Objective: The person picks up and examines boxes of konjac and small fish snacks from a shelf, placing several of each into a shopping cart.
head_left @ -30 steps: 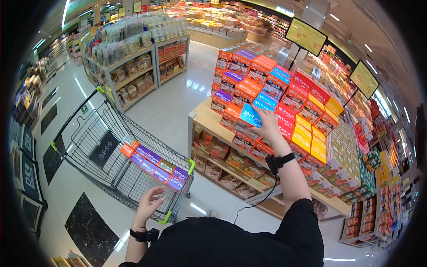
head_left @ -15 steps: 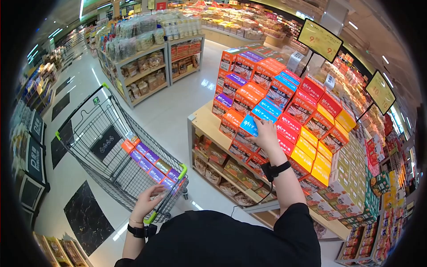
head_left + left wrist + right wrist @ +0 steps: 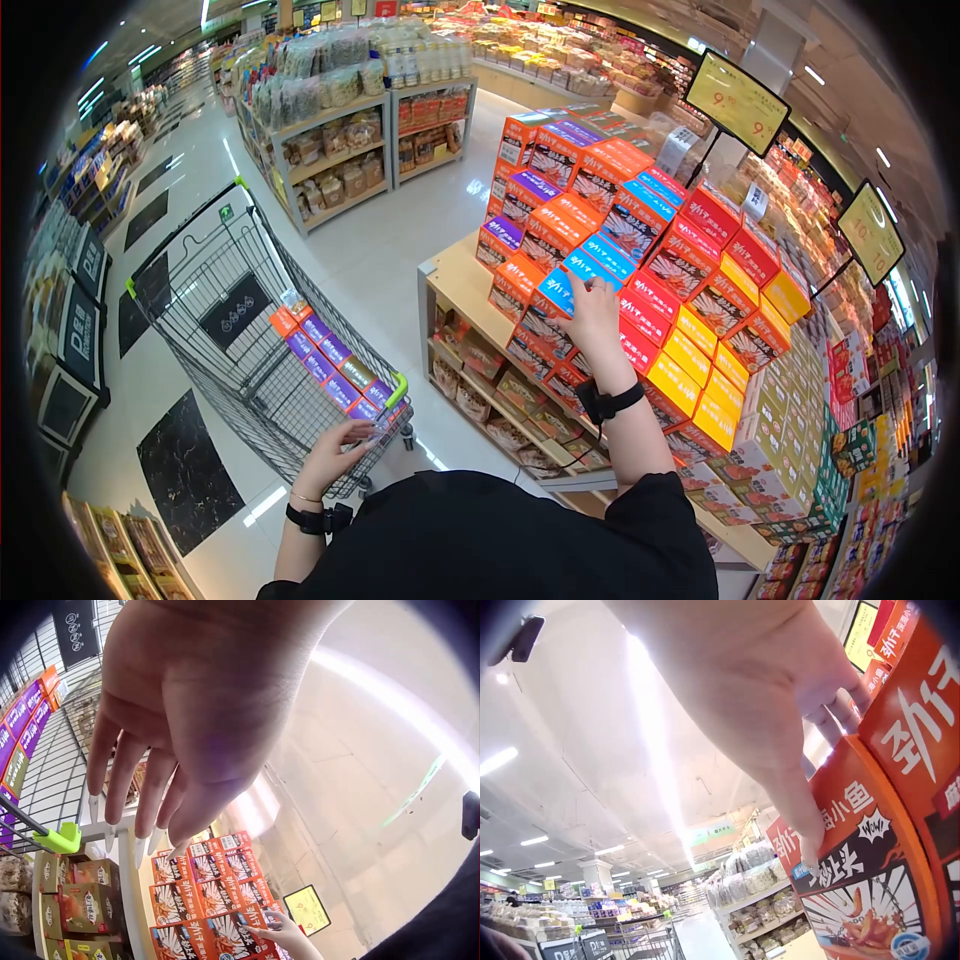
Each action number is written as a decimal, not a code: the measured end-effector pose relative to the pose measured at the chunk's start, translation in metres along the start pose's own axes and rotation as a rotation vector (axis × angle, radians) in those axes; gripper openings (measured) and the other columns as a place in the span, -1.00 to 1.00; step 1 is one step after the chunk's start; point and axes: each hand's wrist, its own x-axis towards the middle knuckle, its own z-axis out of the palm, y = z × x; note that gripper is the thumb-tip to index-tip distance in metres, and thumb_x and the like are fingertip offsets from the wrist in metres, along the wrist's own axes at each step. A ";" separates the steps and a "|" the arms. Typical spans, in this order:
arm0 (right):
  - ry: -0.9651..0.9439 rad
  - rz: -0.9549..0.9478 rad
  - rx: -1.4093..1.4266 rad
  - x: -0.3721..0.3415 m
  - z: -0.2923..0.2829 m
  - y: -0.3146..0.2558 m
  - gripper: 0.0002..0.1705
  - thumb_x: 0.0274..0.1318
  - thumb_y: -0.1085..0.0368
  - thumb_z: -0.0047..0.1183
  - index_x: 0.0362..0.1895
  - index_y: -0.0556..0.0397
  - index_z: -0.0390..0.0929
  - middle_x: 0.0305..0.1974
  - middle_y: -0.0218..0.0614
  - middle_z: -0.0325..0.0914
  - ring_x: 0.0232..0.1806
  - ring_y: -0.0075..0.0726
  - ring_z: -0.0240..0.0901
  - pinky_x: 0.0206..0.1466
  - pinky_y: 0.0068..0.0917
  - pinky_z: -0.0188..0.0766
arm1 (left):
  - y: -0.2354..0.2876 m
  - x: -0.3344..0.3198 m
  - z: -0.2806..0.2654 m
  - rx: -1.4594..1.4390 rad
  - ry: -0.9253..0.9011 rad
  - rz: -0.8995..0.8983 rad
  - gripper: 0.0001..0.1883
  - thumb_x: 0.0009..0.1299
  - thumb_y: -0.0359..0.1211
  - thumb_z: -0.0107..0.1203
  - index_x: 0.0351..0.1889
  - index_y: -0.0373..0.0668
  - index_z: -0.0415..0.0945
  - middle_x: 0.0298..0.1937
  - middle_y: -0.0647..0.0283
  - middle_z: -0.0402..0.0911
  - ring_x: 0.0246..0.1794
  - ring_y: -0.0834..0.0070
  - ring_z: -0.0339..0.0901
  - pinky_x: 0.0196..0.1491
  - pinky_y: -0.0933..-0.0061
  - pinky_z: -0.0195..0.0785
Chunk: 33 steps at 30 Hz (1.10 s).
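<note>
My right hand [image 3: 596,318] is at a blue-topped snack box [image 3: 557,293] on the front of a stepped stack of boxes. In the right wrist view, the thumb [image 3: 804,825] lies against the orange front of the box [image 3: 855,847], while the other fingers reach over its top edge. My left hand [image 3: 338,455] hovers palm down by the near end of the shopping cart [image 3: 250,400], its fingers loosely extended and holding nothing. Inside the cart lie several purple and orange boxes [image 3: 325,345] in rows.
Red boxes [image 3: 648,300] and yellow boxes [image 3: 690,345] adjoin on the right. The stack stands on a wooden display table [image 3: 455,285] with lower shelves of packages. Price signs [image 3: 738,103] rise behind it. A snack shelf [image 3: 340,130] stands across the aisle.
The blue-topped box sits lower against the stack than a second ago, with my right hand still at it. The head view has shifted. My left hand stays near the cart's end.
</note>
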 end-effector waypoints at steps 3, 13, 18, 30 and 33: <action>-0.028 0.053 0.040 0.000 -0.007 -0.006 -0.06 -0.36 0.14 0.50 0.24 -0.12 0.38 0.01 -0.07 0.40 0.11 0.02 0.28 0.07 -0.12 0.30 | -0.010 -0.003 -0.003 -0.023 0.002 0.002 -0.61 0.33 -0.43 0.19 0.13 -0.26 0.47 -0.03 0.14 0.65 0.02 0.41 0.59 0.11 0.40 0.41; 0.104 0.026 -0.008 -0.002 0.013 -0.012 -0.07 -0.43 0.46 0.44 0.23 -0.11 0.44 0.08 -0.05 0.36 0.14 0.07 0.28 0.13 -0.08 0.30 | -0.131 -0.038 -0.087 0.481 0.298 -0.148 -0.52 0.14 -0.22 0.35 0.04 -0.06 0.57 0.20 0.08 0.51 0.24 0.07 0.39 0.25 0.07 0.24; 0.152 0.023 -0.043 -0.004 0.021 -0.017 -0.05 -0.37 0.61 0.29 0.30 -0.08 0.37 0.10 0.09 0.35 0.15 0.16 0.28 0.16 -0.04 0.32 | -0.190 -0.066 -0.122 0.847 0.208 -0.400 -0.42 0.05 0.03 0.36 0.06 0.11 0.61 0.43 0.13 0.24 0.51 0.03 -0.02 0.39 -0.48 -0.53; -0.227 -0.325 0.440 -0.080 0.100 -0.204 -0.18 -0.15 0.37 0.27 0.31 -0.01 0.31 0.30 0.04 0.20 0.31 0.20 0.12 0.35 -0.04 0.15 | -0.230 -0.087 -0.152 0.879 0.143 -0.065 -0.56 0.10 0.18 0.23 -0.46 0.01 0.66 0.23 0.38 0.46 0.36 0.31 0.22 0.37 -0.52 -0.46; -0.425 -0.298 0.453 -0.095 0.126 -0.243 -0.07 -0.20 0.35 0.36 0.35 -0.05 0.26 0.40 -0.04 0.12 0.39 0.11 0.03 0.44 -0.12 0.06 | -0.239 -0.092 -0.155 0.899 0.212 -0.006 -0.57 0.10 0.18 0.23 -0.47 0.03 0.63 0.21 0.41 0.47 0.35 0.38 0.23 0.39 -0.50 -0.46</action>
